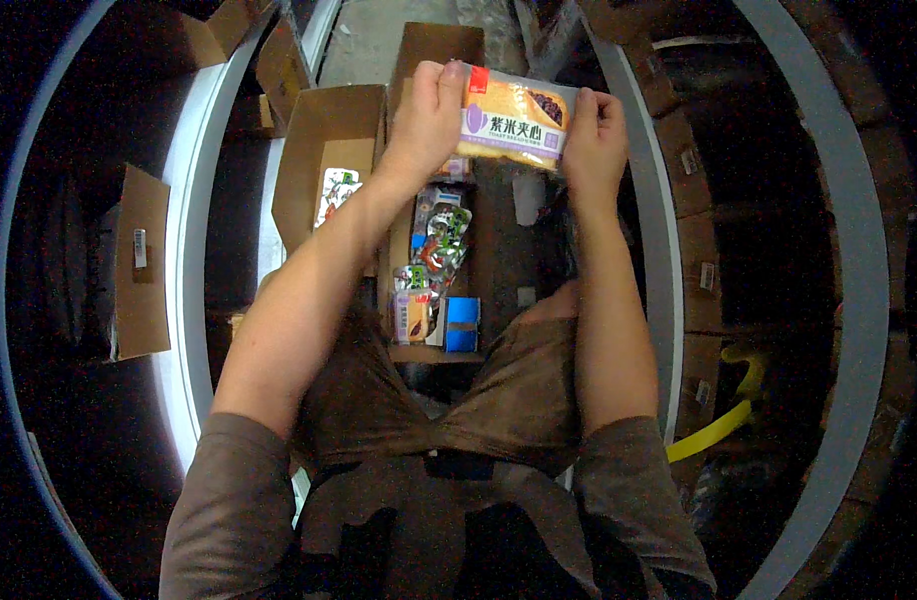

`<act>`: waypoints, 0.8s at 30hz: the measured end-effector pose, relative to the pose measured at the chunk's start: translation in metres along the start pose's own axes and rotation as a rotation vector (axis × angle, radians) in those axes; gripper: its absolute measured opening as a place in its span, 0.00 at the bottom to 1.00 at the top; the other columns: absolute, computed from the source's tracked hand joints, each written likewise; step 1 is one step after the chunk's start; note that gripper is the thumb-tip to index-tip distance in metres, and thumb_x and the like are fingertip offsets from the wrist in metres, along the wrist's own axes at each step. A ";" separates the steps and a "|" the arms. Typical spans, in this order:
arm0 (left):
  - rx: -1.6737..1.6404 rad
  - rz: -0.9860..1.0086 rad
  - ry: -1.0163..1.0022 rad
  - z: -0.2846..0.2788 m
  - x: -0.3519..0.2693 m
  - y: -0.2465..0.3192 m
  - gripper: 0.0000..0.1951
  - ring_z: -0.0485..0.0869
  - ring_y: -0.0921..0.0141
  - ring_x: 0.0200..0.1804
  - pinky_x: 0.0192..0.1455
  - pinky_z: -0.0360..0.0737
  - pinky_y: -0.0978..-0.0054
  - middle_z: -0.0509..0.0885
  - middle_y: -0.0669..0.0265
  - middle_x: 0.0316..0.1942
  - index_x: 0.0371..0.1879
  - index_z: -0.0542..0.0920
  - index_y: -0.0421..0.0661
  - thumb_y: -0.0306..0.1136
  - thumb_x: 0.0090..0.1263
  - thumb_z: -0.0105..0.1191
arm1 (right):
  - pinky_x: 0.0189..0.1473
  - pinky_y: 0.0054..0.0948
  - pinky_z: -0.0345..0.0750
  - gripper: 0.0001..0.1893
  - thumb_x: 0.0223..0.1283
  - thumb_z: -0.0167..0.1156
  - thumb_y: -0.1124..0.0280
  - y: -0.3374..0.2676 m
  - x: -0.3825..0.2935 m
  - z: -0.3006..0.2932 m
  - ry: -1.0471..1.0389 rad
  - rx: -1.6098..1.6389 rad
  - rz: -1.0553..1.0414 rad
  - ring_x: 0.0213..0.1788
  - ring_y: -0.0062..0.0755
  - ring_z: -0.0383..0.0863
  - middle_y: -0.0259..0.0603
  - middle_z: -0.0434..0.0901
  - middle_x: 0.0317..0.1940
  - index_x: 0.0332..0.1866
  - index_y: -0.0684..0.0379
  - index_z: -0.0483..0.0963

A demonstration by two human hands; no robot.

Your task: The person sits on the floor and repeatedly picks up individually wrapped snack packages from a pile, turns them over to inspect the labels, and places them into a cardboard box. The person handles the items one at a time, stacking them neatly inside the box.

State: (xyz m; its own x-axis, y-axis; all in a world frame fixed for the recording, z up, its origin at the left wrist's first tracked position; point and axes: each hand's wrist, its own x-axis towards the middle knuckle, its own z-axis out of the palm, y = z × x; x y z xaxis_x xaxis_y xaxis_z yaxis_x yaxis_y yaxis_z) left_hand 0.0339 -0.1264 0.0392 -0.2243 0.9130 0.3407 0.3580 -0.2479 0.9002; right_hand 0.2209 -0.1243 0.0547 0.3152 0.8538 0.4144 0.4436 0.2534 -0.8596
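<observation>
A wrapped pack of filled toast bread (515, 124) is stretched level between my two hands. My left hand (432, 112) pinches its left end near a red corner mark, and my right hand (597, 142) grips the other end. Below the pack is an open cardboard box (398, 247) of mixed snacks. Inside it lie shiny green-and-red snack pouches (445, 236), another bread pack (412, 316) with a purple label, and a blue packet (461, 324). My left forearm partly covers a second open carton (293, 165), where a white pouch (337, 193) shows.
Metal shelving uprights curve along the left (185, 225) and right (665, 247). Labelled cardboard boxes (695, 274) line the right shelf, and another carton (143, 300) stands at the left. A yellow strap-like strip (710, 433) juts in by my right elbow. Concrete floor (428, 11) shows ahead.
</observation>
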 end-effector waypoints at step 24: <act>-0.365 -0.136 -0.497 -0.011 0.009 -0.004 0.26 0.80 0.75 0.41 0.48 0.76 0.77 0.84 0.62 0.40 0.49 0.78 0.37 0.52 0.71 0.52 | 0.46 0.33 0.75 0.17 0.68 0.53 0.59 0.002 0.011 0.001 -0.039 0.129 0.018 0.40 0.34 0.79 0.47 0.81 0.37 0.46 0.66 0.74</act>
State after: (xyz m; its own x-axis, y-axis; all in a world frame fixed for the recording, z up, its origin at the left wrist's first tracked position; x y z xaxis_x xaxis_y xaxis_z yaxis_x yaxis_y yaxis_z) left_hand 0.0204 -0.1211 0.0415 0.2329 0.9639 0.1294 0.0037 -0.1340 0.9910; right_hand 0.2241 -0.1142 0.0570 0.2883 0.8751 0.3888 0.3257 0.2922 -0.8992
